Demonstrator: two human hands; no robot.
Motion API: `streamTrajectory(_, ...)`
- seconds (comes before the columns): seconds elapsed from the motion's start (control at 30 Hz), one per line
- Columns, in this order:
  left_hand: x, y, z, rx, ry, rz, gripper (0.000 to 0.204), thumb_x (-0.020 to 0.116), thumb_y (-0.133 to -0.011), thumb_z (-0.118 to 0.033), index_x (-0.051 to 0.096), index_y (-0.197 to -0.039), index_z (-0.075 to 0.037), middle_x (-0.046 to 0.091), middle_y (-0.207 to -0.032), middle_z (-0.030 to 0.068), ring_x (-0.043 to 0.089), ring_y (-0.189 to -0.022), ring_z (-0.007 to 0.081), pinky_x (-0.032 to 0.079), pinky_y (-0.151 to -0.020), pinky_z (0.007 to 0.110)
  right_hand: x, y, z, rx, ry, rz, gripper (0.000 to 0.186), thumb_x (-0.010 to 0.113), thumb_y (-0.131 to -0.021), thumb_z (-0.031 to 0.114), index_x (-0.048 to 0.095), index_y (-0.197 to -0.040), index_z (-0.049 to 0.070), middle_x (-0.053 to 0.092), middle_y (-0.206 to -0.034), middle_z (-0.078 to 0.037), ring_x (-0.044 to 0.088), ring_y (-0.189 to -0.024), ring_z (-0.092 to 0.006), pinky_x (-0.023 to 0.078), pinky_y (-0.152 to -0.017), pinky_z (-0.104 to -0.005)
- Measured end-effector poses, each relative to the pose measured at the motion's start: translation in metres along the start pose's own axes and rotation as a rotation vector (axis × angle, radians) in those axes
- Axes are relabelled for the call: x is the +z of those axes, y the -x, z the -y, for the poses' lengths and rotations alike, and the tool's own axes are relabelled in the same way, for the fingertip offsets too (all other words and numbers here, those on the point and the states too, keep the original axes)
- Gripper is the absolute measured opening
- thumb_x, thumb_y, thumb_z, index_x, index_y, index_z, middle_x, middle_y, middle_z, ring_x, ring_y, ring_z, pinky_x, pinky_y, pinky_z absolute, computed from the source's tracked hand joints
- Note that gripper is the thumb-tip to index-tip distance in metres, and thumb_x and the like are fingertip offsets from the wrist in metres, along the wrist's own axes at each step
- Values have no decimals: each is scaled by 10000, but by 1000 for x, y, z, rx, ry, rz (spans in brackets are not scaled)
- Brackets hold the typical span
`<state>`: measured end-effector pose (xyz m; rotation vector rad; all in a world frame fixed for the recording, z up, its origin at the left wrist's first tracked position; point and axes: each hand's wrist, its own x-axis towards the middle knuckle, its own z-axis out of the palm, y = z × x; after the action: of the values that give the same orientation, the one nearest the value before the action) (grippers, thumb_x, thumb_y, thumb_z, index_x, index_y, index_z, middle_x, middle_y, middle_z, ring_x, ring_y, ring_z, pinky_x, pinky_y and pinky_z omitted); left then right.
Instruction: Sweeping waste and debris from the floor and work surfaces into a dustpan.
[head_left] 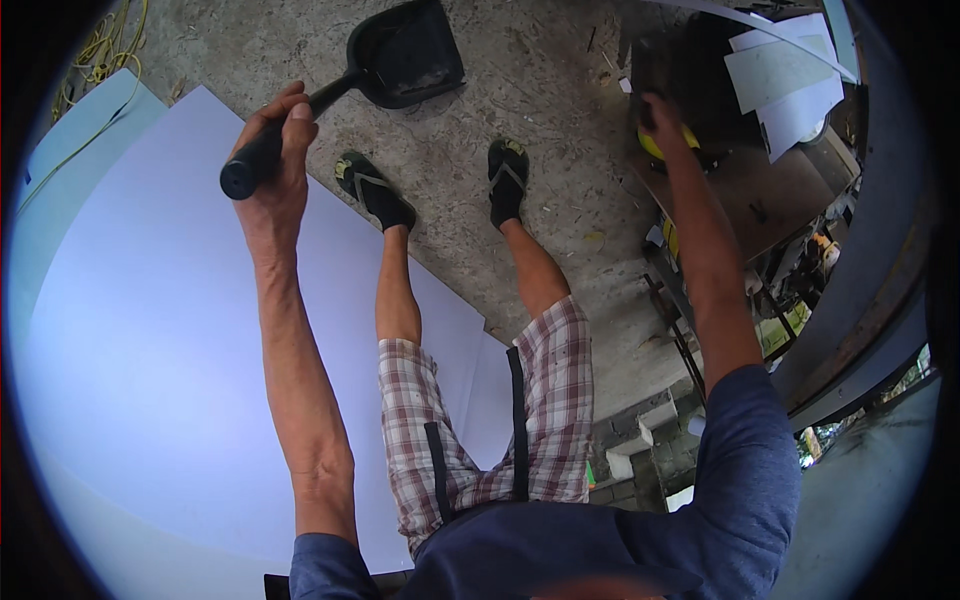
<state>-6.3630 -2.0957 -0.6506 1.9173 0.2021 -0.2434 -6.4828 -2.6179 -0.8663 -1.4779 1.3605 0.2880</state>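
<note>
My left hand is closed around the long black handle of a dustpan. The dustpan's wide scoop tilts over the concrete floor, with its handle end toward me. On the right, my right hand is at a brown workbench, its fingers curled and partly lost in shadow. Right by the hand is a yellow and black object, too dim to name. What the fingers hold cannot be made out.
Large white sheets fill the left side. A yellow cord lies coiled at the far left. White papers are piled at the back of the workbench. My sandalled feet stand on the concrete floor.
</note>
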Motion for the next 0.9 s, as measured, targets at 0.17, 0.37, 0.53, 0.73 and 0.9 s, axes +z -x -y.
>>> streamTrajectory(0.17, 26, -7, -11, 70, -226, -49, 259, 678, -899, -221, 687, -1020, 8, 700, -1076, 137, 666, -978, 191, 523, -865, 315, 108, 109, -16, -328, 614, 280, 679, 643, -777, 265, 434, -1393, 71, 639, -1069, -192, 642, -944, -314, 514, -803, -406)
streamTrajectory(0.37, 30, 0, -22, -46, -175, -169, 239, 672, -892, -205, 697, -992, 10, 717, -1005, 142, 683, -920, 191, 525, -837, 309, 86, 194, 7, -279, 601, 409, 790, 630, -805, 235, 289, -1511, 144, 642, -1062, -188, 647, -912, -316, 510, -776, -395)
streamTrajectory(0.53, 24, 10, -25, 6, -193, -193, 239, 666, -895, -200, 697, -995, 15, 719, -984, 139, 684, -893, 188, 527, -818, 304, 52, 163, 48, -201, 323, 184, 636, 616, -815, 212, 423, -1408, 89, 595, -796, -74, 515, -502, -121, 405, -412, -289)
streamTrajectory(0.73, 10, 5, -26, 1, -289, -203, 229, 669, -889, -189, 696, -991, 14, 721, -971, 139, 690, -874, 197, 536, -799, 307, 72, 59, 45, -215, 459, -130, 617, 657, -796, 262, 462, -1350, 76, 584, -839, -66, 551, -587, -144, 433, -445, -296)
streamTrajectory(0.9, 14, -9, -10, 85, -350, -176, 244, 685, -878, -217, 702, -985, 2, 722, -942, 138, 695, -847, 199, 537, -783, 304, 134, 44, 20, -522, 864, 18, 736, 627, -814, 342, 326, -1424, 62, 585, -1101, -274, 590, -1084, -418, 466, -923, -490)
